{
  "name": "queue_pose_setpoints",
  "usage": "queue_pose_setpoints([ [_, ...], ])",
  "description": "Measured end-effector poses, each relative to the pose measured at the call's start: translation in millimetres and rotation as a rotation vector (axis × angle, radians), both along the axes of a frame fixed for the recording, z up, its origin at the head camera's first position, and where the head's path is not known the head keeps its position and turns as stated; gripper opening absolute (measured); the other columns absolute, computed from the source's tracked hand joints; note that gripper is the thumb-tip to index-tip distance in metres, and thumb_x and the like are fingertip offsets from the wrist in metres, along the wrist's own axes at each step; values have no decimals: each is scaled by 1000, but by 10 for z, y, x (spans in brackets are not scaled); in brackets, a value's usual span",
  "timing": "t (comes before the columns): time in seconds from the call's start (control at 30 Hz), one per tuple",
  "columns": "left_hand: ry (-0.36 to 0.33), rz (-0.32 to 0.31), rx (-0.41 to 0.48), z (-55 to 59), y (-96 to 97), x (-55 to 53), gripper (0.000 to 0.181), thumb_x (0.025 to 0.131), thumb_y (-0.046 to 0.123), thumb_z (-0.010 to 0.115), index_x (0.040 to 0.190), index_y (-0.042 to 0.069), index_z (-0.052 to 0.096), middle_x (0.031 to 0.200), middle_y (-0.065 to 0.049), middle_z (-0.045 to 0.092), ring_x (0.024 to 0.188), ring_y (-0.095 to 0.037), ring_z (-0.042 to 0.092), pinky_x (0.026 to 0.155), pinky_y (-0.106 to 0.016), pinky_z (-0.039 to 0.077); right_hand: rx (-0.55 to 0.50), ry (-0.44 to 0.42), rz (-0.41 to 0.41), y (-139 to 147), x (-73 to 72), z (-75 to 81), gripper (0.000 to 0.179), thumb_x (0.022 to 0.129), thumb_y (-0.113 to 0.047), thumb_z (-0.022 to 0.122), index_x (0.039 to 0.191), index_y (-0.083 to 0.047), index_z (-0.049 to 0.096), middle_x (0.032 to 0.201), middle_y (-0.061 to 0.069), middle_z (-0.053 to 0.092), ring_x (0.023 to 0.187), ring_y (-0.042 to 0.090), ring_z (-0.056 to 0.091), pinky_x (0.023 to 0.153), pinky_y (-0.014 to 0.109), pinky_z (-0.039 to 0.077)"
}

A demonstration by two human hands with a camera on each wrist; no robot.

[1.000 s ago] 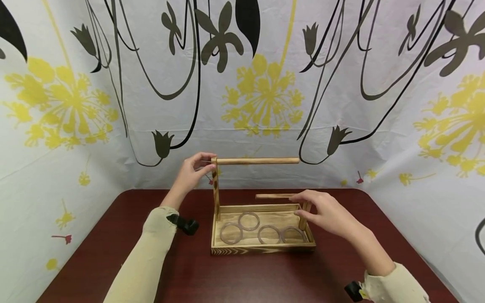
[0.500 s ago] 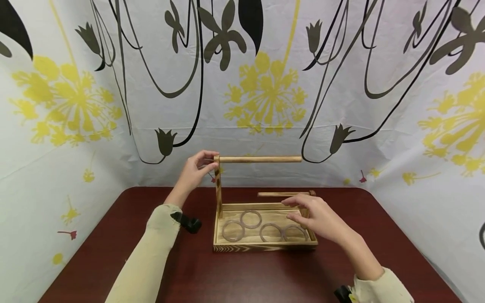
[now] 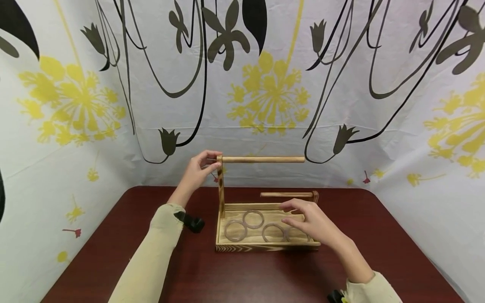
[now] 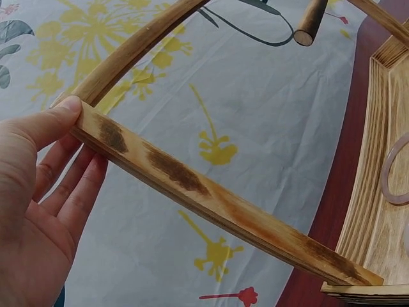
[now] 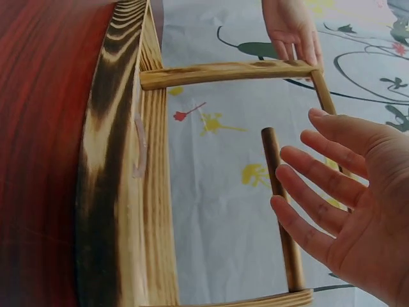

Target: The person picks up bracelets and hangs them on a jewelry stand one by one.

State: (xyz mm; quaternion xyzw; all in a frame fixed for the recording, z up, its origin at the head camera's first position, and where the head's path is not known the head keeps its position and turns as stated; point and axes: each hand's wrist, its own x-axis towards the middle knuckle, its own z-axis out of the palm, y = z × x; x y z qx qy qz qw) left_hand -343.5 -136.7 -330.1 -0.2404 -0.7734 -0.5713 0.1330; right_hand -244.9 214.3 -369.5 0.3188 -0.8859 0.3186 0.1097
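Note:
A wooden stand has a shallow tray [image 3: 265,248] at its base. My left hand [image 3: 195,172] pinches the top of its tall left post [image 3: 221,193], thumb on one face and fingers behind, as the left wrist view also shows. From that post a long rod [image 3: 265,159] runs right and ends freely. At the right, a shorter rod [image 3: 286,195] points left from a lower post [image 3: 315,196], mostly hidden by my hand. My right hand [image 3: 312,221] hovers over the tray's right part, fingers apart and lightly bent, holding nothing. Several translucent rings [image 3: 246,231] lie in the tray.
The stand is on a dark red-brown table [image 3: 242,273]. Behind and at both sides hangs a pale cloth [image 3: 242,143] printed with flowers. Each wrist wears a black camera strap [image 3: 191,221] over a cream sleeve [image 3: 147,261].
My right hand has moved left and slightly down, away from the short right post, uncovering more of the lower rod. The left hand keeps its hold on the tall post. The view has shifted slightly.

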Motion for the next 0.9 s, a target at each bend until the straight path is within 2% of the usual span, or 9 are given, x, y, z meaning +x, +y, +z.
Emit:
queue_pose_setpoints([
  [0.17, 8, 4, -4, -1, 4, -16, 33, 97, 10, 65, 128, -1, 61, 120, -21, 62, 110, -34, 65, 76, -19, 55, -57, 8, 14, -53, -38, -85, 30, 87, -13, 77, 115, -18, 70, 115, 2, 74, 108, 18, 69, 89, 43, 58],
  [0.37, 17, 13, -20, 2, -2, -19, 32, 97, 8, 65, 127, -1, 61, 119, -21, 62, 108, -33, 66, 81, -28, 57, -77, -68, -3, -120, -57, -201, 28, 89, -20, 76, 116, -21, 70, 117, -4, 72, 112, 14, 66, 90, 37, 58],
  [0.53, 10, 6, -15, 1, 13, -40, 32, 96, 7, 65, 127, -1, 61, 120, -22, 62, 109, -37, 64, 81, -21, 54, -79, -91, -3, -181, -98, -294, 28, 89, -25, 76, 116, -20, 70, 117, -5, 72, 111, 16, 67, 92, 36, 57],
  [0.7, 7, 6, -7, -1, 23, -60, 32, 96, 6, 64, 127, -2, 60, 120, -23, 61, 109, -37, 64, 80, -19, 53, -104, -126, 46, -250, -181, -380, 30, 91, -29, 73, 118, -17, 70, 115, 3, 73, 105, 21, 70, 90, 41, 58],
  [0.9, 7, 8, -4, 3, 31, -70, 30, 96, 5, 64, 126, -1, 61, 119, -23, 61, 108, -36, 64, 79, -19, 53, -161, -201, 123, -331, -259, -444, 29, 94, -20, 71, 120, -9, 68, 117, 12, 71, 107, 35, 68, 92, 48, 57],
])
